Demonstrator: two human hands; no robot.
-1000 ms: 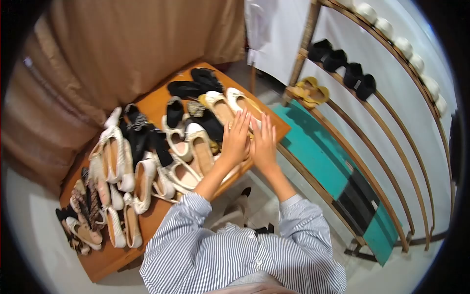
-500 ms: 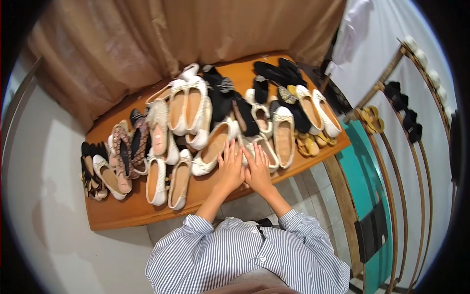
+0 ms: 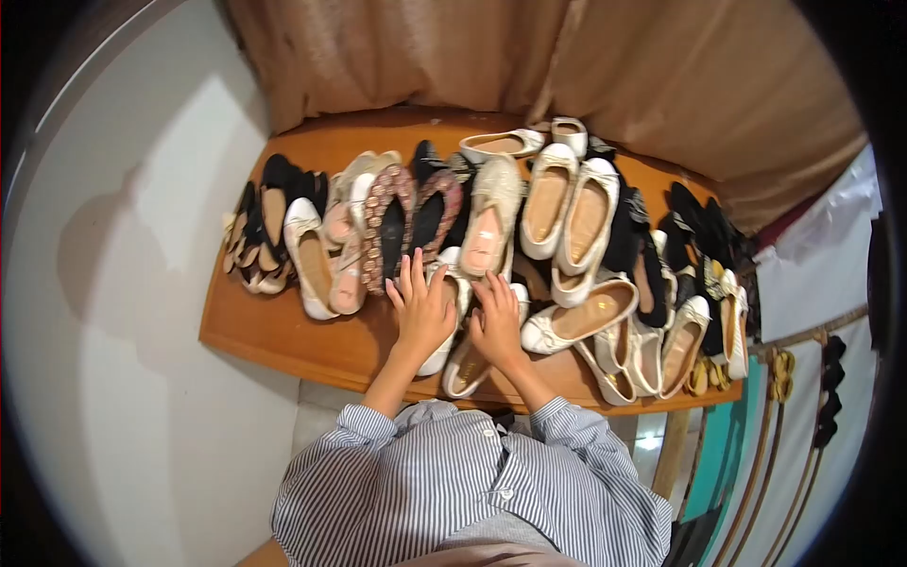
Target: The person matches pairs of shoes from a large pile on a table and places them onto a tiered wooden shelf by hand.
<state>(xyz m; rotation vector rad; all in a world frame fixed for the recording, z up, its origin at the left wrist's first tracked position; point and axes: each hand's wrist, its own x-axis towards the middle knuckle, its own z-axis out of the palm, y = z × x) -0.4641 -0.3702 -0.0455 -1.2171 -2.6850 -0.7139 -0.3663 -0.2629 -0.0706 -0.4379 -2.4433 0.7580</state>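
Note:
Over the front middle of the shoe-covered table, my left hand [image 3: 422,307] is open with its fingers spread. It overlaps a white flat shoe [image 3: 436,357] and reaches close to a pink-and-black patterned shoe [image 3: 385,213]. Beside it, my right hand [image 3: 498,326] is also open, fingers apart, above another white flat [image 3: 463,369]. Its fingertips come near the toe end of a cream shoe with a pink insole [image 3: 484,241]. Neither hand holds anything. To the right of my right hand lies a white flat with a tan insole [image 3: 590,317].
Many shoes crowd the wooden table [image 3: 255,326]: black shoes [image 3: 274,203] at the left, a white pair [image 3: 567,203] near the middle, small yellow shoes [image 3: 704,376] at the right. A brown curtain [image 3: 425,57] hangs behind. On the right stands a rack [image 3: 779,425] with more shoes.
The view has turned left. My hands, side by side over the white shoes at the table's middle before, are now further left along the table and further apart.

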